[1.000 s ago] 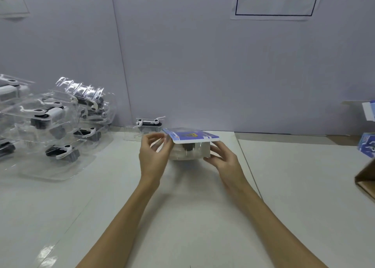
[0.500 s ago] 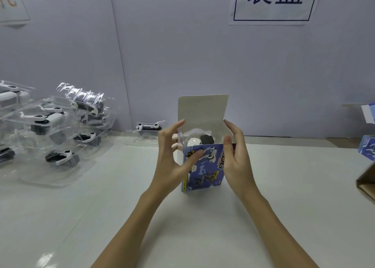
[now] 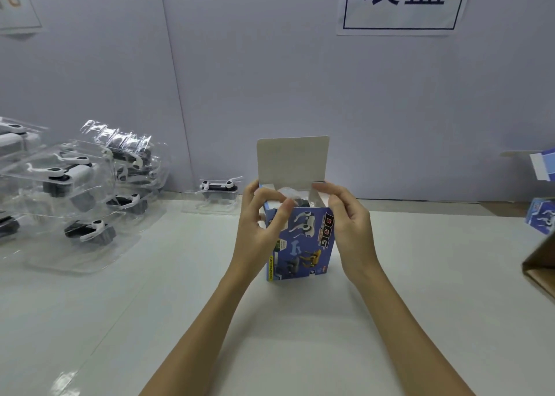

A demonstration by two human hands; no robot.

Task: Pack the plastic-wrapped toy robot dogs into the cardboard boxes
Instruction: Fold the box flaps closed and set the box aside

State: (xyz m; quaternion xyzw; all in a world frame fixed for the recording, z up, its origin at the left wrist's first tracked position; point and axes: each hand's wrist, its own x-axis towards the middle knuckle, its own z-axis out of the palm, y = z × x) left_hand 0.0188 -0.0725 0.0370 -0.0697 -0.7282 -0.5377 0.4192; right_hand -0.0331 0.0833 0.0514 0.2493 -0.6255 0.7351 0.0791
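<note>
Taking the upright blue printed cardboard box (image 3: 303, 242) at the middle of the white table (image 3: 420, 305) as the landmark: far to its left, a heap of clear plastic blister packs holding white-and-black toy robot dogs (image 3: 75, 191) is lying on the table, the packs tilted at mixed angles. Nearer the box, just left and behind it by the pale wall, a single wrapped toy dog (image 3: 218, 189) is standing with its long axis running left to right. The left hand (image 3: 258, 230) is pressing against the box's left side, its fingers curling over the open top edge and its thumb crossing the front panel. The box is standing on end, long axis vertical, mouth pointing up, its plain lid flap (image 3: 292, 158) sticking straight up at the back; inside the mouth a plastic-wrapped toy dog (image 3: 295, 199) is showing, though which way it is pointing cannot be told. The right hand (image 3: 350, 230) is gripping the box's right side, fingertips pinching the top right corner. Far right of the box, more blue printed boxes (image 3: 540, 215) and a brown cardboard carton (image 3: 540, 263) are sitting at the edge of view.
</note>
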